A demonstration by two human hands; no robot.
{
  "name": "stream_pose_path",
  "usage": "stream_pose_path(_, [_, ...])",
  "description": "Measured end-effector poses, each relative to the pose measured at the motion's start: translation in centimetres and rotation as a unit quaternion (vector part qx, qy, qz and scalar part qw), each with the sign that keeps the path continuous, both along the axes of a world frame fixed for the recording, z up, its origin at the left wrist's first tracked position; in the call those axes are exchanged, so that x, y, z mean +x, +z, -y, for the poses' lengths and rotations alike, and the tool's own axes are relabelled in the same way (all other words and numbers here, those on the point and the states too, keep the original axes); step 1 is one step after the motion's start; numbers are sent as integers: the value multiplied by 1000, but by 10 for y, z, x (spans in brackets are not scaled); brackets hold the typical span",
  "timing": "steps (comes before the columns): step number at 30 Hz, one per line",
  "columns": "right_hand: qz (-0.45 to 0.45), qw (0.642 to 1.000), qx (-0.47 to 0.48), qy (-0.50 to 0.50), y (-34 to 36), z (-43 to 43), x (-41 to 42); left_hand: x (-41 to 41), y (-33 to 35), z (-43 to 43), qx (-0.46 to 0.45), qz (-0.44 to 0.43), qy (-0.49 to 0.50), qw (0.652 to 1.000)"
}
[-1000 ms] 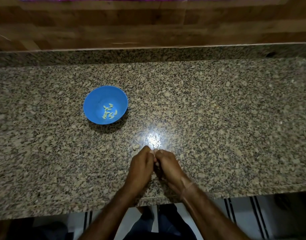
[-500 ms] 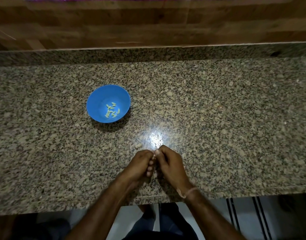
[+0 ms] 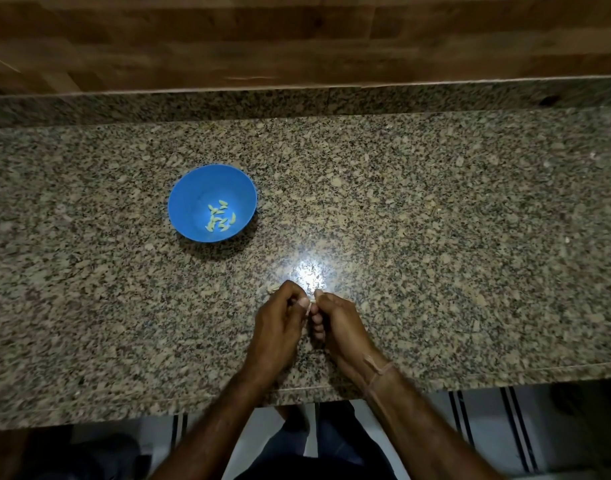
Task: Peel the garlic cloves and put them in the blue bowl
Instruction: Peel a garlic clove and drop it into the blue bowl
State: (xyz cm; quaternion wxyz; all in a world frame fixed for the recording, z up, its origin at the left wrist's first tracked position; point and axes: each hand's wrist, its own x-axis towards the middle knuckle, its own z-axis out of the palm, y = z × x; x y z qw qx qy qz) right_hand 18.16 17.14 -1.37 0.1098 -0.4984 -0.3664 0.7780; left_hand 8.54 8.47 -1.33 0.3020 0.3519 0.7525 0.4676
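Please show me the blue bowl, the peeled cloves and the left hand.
blue bowl (image 3: 190, 188): head view, bare inner wall.
peeled cloves (image 3: 223, 203): head view, topmost clove of the pile.
left hand (image 3: 278, 323): head view, back of the hand.

Two hands show in the lower middle of the frame, the left hand (image 3: 276, 329) and the right hand (image 3: 344, 329), both bare. The forearms (image 3: 224, 424) are bare too, down to the lower edge of the frame. Around the right wrist sits a thin band (image 3: 378, 370), pale and reddish, like a tied thread with a small loose end. Between the arms, at the bottom edge, dark blue trousers (image 3: 331, 455) are seen, rather dim in the shadow.
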Motion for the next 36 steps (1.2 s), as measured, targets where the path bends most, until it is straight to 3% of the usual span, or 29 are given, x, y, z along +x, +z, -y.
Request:
stream_pose_path(2, [-9, 1000, -15, 1, -1, 0, 0, -2, 3, 0, 3, 4, 16, 1000])
stream_pose_path(5, [-12, 1000, -16, 2, 3, 0, -2, -4, 4, -1, 6, -59, 5, 998])
stream_pose_path(7, [10, 996, 86, 18, 5, 2, -3, -4, 3, -2, -1, -106, -13, 994])
stream_pose_path(9, [54, 969, 235, 53, 4, 2, -1, -4, 2, -1, -14, -123, -33, 992])
stream_pose_path(11, [75, 931, 347, 82, -2, 1, 1, -3, 1, -1, -42, -35, -30, 998])
stream_pose_path(13, [83, 896, 422, 108, -8, 0, 4, -2, 4, -2, -69, 173, 9, 983])
stream_pose_path(15, [82, 894, 424, 119, -15, -2, 7, -3, 7, -4, -98, 327, 46, 939])
stream_pose_path(16, [79, 905, 401, 118, -19, -3, 9, -5, 6, -4, -106, 341, 50, 933])
stream_pose_path(19, [57, 938, 327, 102, -22, -3, 14, -12, 2, 0, -99, 235, 27, 967])
stream_pose_path(21, [45, 940, 325, 96, -21, -2, 16, -15, 1, 2, -101, 149, 4, 984])
stream_pose_path(25, [20, 935, 345, 84, -14, -2, 17, -14, 5, 1, -91, 67, -9, 994])
stream_pose_path(32, [25, 901, 419, 112, -15, -2, 18, -15, 10, 1, -78, -30, -33, 996])
stream_pose_path(36, [59, 854, 497, 142, -17, -6, 18, -15, 9, 2, -85, -7, -13, 996])
